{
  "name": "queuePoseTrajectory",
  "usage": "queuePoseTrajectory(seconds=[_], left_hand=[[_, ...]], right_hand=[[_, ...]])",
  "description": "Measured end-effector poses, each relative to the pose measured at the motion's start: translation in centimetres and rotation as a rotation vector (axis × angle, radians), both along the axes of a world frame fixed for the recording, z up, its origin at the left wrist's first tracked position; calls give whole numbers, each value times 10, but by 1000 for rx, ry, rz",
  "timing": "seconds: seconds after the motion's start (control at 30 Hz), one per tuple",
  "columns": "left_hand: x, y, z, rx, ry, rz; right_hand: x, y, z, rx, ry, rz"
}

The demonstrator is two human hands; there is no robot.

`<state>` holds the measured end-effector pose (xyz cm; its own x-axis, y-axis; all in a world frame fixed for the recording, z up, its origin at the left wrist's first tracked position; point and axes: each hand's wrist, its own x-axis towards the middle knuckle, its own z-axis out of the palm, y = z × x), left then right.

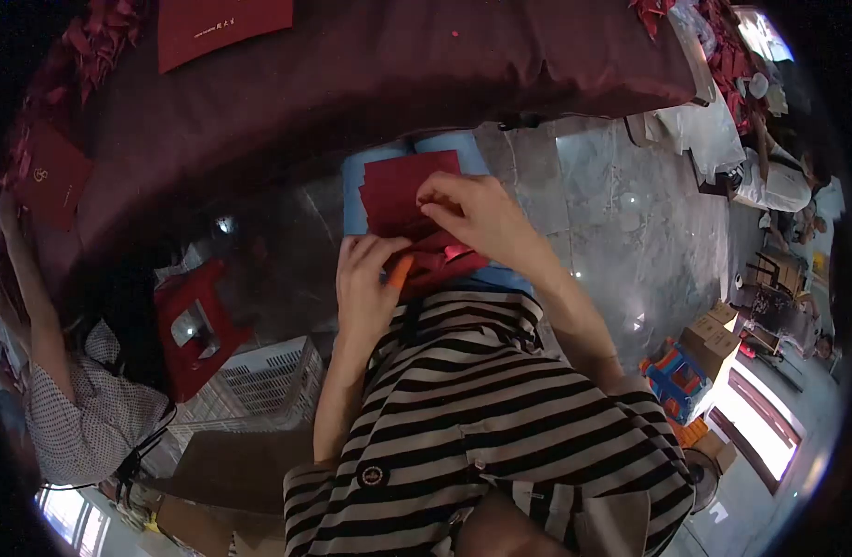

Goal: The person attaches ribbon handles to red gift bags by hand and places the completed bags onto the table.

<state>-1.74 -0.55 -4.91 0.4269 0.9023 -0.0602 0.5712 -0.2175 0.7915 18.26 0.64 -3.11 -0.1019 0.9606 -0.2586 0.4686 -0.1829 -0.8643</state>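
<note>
On my lap, over light-blue trousers, lies a loose stack of dark red cards (pixel 403 190), its edges unevenly lined up. My left hand (pixel 365 278) has its fingers bent over the near-left edge of folded red paper (pixel 430 265) below the stack. Something orange (pixel 402 271) shows at its thumb; I cannot tell whether it is worn or held. My right hand (pixel 481 218) hovers over the right side of the cards, thumb and index finger drawn together in a pinch. Whatever lies between those fingertips is too small to make out. A bright pink-red piece (pixel 457 251) shows under the right wrist.
A table with a dark red cloth (pixel 389 74) spans the front, bearing a red folder (pixel 223 28) with print. Left are a red plastic stool (pixel 189 325), a white crate (pixel 263 385) and another person's arm (pixel 38 288). Cardboard boxes (pixel 709 334) stand at right.
</note>
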Motion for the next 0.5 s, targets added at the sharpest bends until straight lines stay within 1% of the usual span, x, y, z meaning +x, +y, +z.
queuePoseTrajectory(seconds=[0.03,0.1,0.13,0.17,0.2,0.23,0.27,0.33,0.37,0.43,0.47,0.5], left_hand=[[1,-1,0,0,1,-3],[3,-5,-2,36,-28,-25],[6,-9,-3,35,-26,-38],[11,-14,-5,134,-58,-57],[14,-17,-9,235,-93,-77],[12,-23,-10,236,-56,-127],[15,-25,-14,236,-59,-138],[22,-29,-17,353,-152,-48],[23,-31,-22,352,-152,-53],[26,-29,-29,403,-247,-21],[25,-29,-31,404,-247,-25],[24,-29,-31,419,-228,-49]], right_hand=[[2,0,5,0,1,-3],[6,-1,12,-27,-147,250],[6,-4,7,46,-236,317],[6,-7,4,46,-237,303],[8,-8,2,27,-283,366],[10,-8,1,6,-330,431],[14,-7,2,4,-332,420],[25,-3,7,-71,-203,544],[29,-6,5,-72,-202,539],[36,-11,1,-106,-42,426],[38,-14,2,-105,-42,422],[39,-18,3,-106,-10,362]])
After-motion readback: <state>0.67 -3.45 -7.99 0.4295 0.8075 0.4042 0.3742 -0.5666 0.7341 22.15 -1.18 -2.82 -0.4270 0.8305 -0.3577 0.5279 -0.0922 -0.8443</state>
